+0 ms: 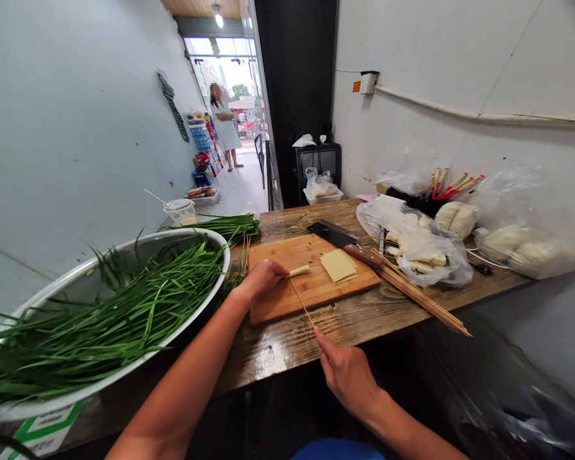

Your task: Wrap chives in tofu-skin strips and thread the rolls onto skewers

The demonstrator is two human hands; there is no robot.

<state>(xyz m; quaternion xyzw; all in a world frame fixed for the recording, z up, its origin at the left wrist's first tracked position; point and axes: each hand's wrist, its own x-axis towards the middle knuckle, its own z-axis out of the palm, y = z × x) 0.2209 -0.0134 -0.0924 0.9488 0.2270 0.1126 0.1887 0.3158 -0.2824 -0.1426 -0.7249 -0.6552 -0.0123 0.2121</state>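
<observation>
My left hand is closed on a rolled pale yellow sheet, which looks like tofu skin, over the wooden cutting board. Between the fingers of my right hand is a thin bamboo skewer, held near its lower end. Its far tip meets the roll beside my left fingertips; whether it has pierced the roll I cannot tell. Flat square sheets of the same kind lie stacked on the board. A cleaver rests across the board's far right corner, with a bundle of skewers alongside its handle.
A large metal basin of green chives stands at left. More chives and a plastic tub lie behind it. Plastic bags of pale food crowd the right side. Far off, a person stands near the doorway.
</observation>
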